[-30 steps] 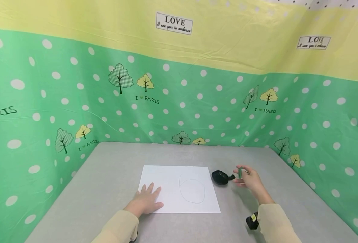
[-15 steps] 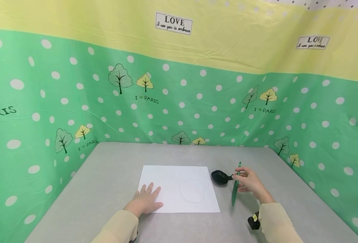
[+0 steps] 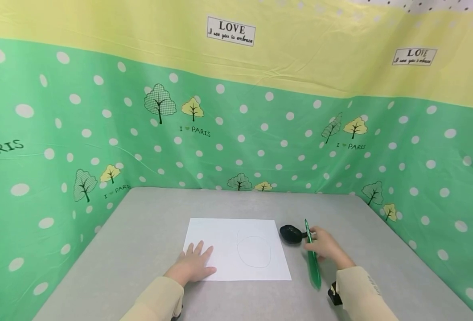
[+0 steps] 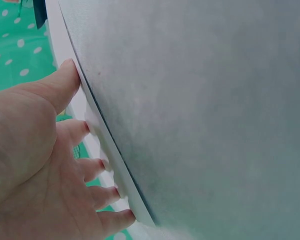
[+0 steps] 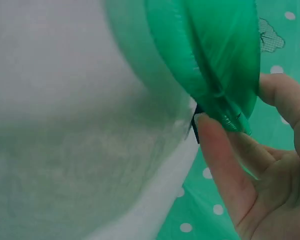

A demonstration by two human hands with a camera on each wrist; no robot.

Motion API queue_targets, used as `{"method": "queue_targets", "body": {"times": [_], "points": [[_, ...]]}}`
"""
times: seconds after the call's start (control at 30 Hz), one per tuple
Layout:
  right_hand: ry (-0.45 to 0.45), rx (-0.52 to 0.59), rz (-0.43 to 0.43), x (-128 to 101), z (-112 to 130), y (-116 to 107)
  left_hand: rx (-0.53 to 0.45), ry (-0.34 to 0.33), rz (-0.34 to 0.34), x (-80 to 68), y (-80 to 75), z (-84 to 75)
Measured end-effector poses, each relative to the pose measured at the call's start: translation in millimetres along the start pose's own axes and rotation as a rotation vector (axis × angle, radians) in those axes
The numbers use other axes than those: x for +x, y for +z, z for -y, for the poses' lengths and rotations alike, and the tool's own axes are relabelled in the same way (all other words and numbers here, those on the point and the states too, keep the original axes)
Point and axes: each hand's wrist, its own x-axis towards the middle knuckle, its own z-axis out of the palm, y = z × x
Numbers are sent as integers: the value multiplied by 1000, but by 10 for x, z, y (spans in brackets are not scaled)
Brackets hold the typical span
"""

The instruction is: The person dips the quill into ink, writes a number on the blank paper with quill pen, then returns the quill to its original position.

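Note:
My left hand (image 3: 192, 264) lies spread on the left part of a white sheet of paper (image 3: 224, 232), thumb near its front edge. The left wrist view shows the palm and fingertips (image 4: 121, 215) at the paper's edge. A thin-lined, six-like figure is drawn on the sheet's right side. To the right of the paper, my right hand (image 3: 325, 246) pinches a shiny green leaf-shaped thing (image 3: 313, 269), its thin end pointing away and its broad end toward me. In the right wrist view its curved, glossy body (image 5: 210, 45) fills the upper middle. I cannot tell its exact kind.
A rounded black object (image 3: 290, 234) with a short tail lies between the paper and my right hand, the tail reaching toward the fingers. The grey table (image 3: 160, 205) backs onto a green dotted cloth (image 3: 204, 169). A black wrist device (image 3: 334, 295) sits by my right sleeve.
The green thing has swung from nearly end-on to lying lengthwise, its broad end toward me. My right hand has lowered and shifted slightly left. My left hand and the paper have stayed put.

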Motion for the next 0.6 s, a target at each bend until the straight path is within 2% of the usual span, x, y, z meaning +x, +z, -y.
{"method": "queue_targets", "body": {"times": [0.6], "points": [[9,-212,11,-42,-14,87,-7,8,-3,10,5,3]]}}
